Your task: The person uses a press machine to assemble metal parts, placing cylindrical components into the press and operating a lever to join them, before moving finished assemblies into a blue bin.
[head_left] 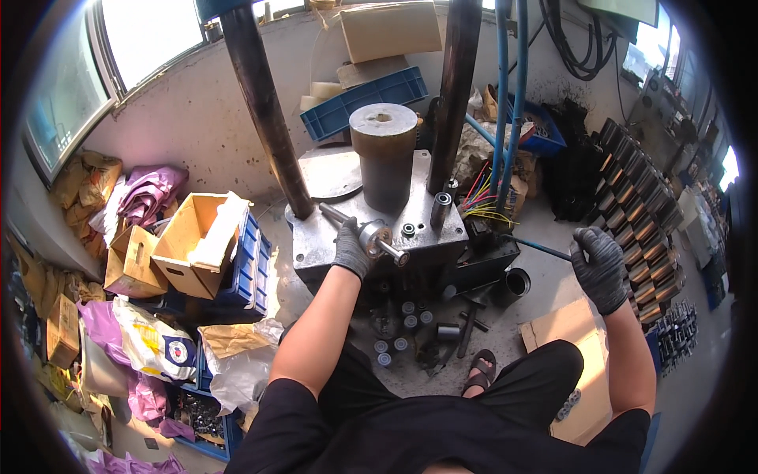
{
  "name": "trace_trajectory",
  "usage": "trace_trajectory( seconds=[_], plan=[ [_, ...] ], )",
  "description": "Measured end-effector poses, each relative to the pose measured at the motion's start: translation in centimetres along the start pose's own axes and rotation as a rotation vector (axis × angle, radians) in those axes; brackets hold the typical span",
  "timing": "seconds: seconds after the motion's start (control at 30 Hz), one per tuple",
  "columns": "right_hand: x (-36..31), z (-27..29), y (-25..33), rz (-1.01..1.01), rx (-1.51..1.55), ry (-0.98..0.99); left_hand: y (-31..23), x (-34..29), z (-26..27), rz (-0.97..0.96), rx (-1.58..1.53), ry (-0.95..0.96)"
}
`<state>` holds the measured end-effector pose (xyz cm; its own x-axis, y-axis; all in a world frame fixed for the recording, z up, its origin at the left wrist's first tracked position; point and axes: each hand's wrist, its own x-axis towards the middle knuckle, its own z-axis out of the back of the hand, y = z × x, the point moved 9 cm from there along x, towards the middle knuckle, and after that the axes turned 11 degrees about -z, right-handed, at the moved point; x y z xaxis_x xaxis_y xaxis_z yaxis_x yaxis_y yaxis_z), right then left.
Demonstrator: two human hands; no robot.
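Observation:
My left hand, in a dark grey glove, is closed on a metal shaft with a round collar around it. The shaft lies slanted over the front of a steel press table. My right hand, also gloved, is curled at the outer end of a thin dark lever that reaches out from beside the press. A thick steel cylinder stands upright behind the shaft. To the right of the collar, a small ring and a short upright sleeve stand on the table.
Two dark columns rise from the press. Several small cylinders and an open black tube are on the floor. Cartons and blue crates stand left; stacked metal tubes stand right. Cardboard lies near my right knee.

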<state>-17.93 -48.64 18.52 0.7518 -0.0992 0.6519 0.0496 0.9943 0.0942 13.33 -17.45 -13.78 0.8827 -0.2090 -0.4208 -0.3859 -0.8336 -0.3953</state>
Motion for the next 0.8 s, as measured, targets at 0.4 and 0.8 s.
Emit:
trace_trajectory(
  seconds=[0.4,0.8],
  plan=[
    [-5.6,-9.7,13.1,0.280,0.363,0.342,8.8,-9.2,0.7,0.248,0.139,-0.030],
    [-8.1,-18.5,8.7,-0.044,0.333,0.476,16.5,-15.5,2.5,0.537,0.428,-0.044]
  ],
)
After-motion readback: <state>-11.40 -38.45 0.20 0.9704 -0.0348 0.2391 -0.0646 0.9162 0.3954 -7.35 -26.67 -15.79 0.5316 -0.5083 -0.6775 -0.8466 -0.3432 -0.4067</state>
